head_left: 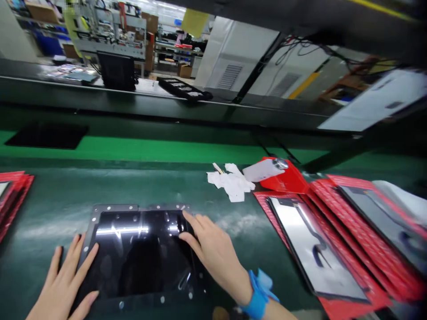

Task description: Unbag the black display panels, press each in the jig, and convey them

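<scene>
Our left grip, right grip released, flat on dark panel; green surface, red trays along right edge hold screens.

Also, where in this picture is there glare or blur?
Head view: a bright glare streak crosses the glossy black panel between the left hand and right hand; the white board at top right is motion-blurred; straight edges bend near the frame borders.

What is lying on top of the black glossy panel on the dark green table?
Both hands rest on the black panel: the left hand flat on its left edge, the right hand on its right side. What lies under the palms is covered.
</scene>
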`<action>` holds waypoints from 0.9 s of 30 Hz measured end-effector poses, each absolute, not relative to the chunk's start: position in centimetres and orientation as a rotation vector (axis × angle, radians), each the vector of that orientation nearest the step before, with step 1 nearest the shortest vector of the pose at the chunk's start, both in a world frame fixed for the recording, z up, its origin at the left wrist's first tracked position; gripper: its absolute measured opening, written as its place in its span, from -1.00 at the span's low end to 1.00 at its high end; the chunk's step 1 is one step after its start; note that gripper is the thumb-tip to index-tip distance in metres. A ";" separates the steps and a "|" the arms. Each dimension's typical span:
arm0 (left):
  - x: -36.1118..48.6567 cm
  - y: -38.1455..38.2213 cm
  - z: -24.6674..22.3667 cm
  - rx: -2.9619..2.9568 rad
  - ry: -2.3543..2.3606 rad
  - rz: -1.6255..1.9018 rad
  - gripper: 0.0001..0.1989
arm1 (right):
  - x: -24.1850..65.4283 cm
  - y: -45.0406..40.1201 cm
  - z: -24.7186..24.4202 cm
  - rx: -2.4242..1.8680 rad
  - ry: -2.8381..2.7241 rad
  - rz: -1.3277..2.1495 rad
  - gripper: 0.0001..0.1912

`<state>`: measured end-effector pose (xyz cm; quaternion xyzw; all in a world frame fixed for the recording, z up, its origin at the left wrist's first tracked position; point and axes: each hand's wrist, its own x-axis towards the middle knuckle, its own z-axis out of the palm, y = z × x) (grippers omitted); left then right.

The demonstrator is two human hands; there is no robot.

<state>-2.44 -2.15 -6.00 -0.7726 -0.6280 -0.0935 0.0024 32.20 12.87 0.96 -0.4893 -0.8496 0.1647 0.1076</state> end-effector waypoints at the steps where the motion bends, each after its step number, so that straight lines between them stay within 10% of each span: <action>1: -2.1 -2.4 -5.7 -2.421 -1.959 -0.293 -0.16 | 30.8 14.1 1.6 -1.288 -2.536 0.439 -0.53; 12: -1.0 -3.0 -5.6 -2.279 -1.946 -0.314 0.12 | 24.7 17.4 -0.3 -0.799 -2.511 0.694 -0.50; 20: 0.4 -2.6 -5.4 -2.166 -2.211 -0.858 -0.38 | 24.9 20.3 3.3 -0.809 -2.281 1.545 -0.64; 27: 3.1 0.5 -3.1 -2.061 -2.569 -1.803 -0.62 | 26.6 22.2 7.8 -0.790 -2.150 1.591 -0.78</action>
